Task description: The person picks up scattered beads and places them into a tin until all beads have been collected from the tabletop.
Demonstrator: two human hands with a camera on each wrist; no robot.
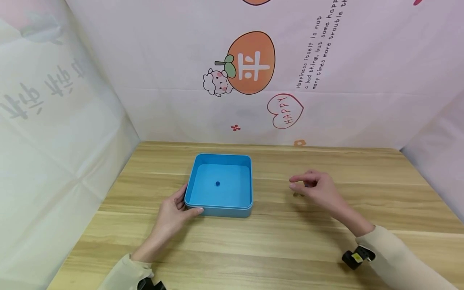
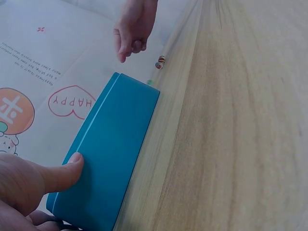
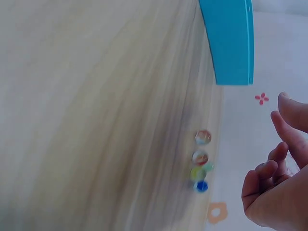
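A square blue box [image 1: 219, 212] with an open top sits on the wooden table, a single dark blue marble [image 1: 218, 183] on its floor. My left hand [image 1: 174, 211] grips the box at its near left corner, thumb along the front wall and fingers at the side. To the right of the box, my right hand [image 1: 319, 191] hovers above several glass marbles. Its thumb and forefinger are extended with a gap between them, the other fingers curled in, and nothing shows in its grasp. In the right wrist view the marbles include a blue marble [image 3: 201, 186] and a yellow marble [image 3: 198, 173].
The wooden table [image 1: 235, 249] meets a printed white cloth backdrop [image 1: 174, 112] along its far edge. More white cloth [image 1: 65, 141] borders the left side. Each sleeved forearm carries a small black device [image 1: 353, 259] at the wrist.
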